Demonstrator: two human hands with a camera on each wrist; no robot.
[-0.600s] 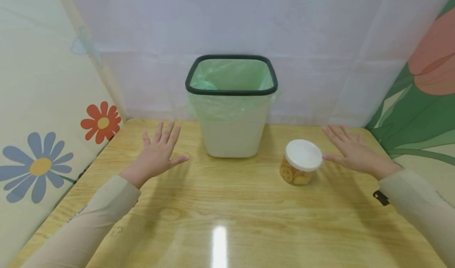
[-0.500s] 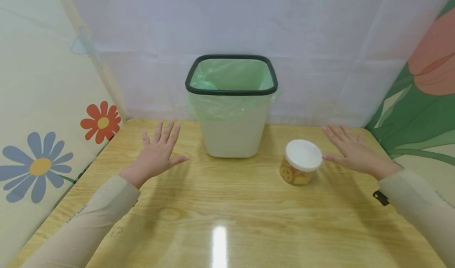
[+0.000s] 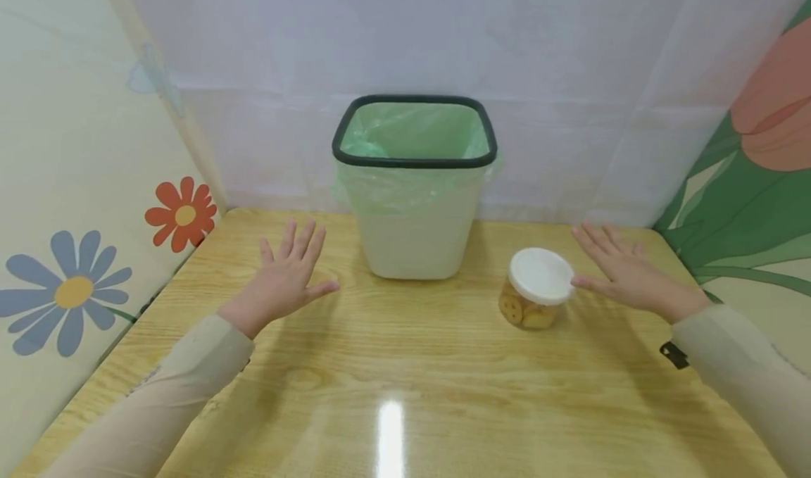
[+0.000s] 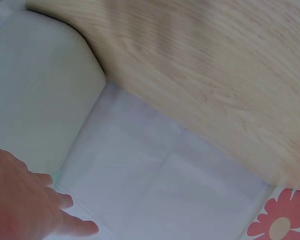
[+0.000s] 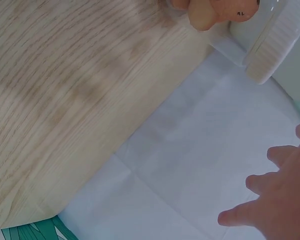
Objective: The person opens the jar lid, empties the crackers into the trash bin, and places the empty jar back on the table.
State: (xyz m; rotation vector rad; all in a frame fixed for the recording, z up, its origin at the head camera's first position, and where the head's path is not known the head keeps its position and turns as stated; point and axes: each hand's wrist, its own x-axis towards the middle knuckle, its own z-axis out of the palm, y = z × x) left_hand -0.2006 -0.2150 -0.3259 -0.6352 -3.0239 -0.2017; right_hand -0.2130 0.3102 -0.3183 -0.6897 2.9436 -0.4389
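Left of the trash bin, my left hand [image 3: 285, 277] is held over the table with fingers straight and spread, holding nothing. My right hand [image 3: 624, 274] is spread the same way at the right, its thumb tip right at the lid of a clear tub of cookies [image 3: 529, 309]. A white lid [image 3: 541, 275] covers the tub, and round cookies show through its wall. In the right wrist view the lid [image 5: 277, 42] and cookies [image 5: 222, 10] appear at the top. The pale trash bin [image 3: 415, 239] stands upright at the back, with a dark rim and a thin green liner.
The wood-grain table [image 3: 405, 365] reaches back to a white cloth wall [image 3: 570, 55]. Side panels with painted flowers border it, a blue flower [image 3: 72, 291] at left and a pink tulip [image 3: 776, 105] at right. A bright reflection lies near the front.
The view has shifted slightly. My left hand sits a little further right and lower, my right hand slightly further left. The bin and the tub stay where they were.
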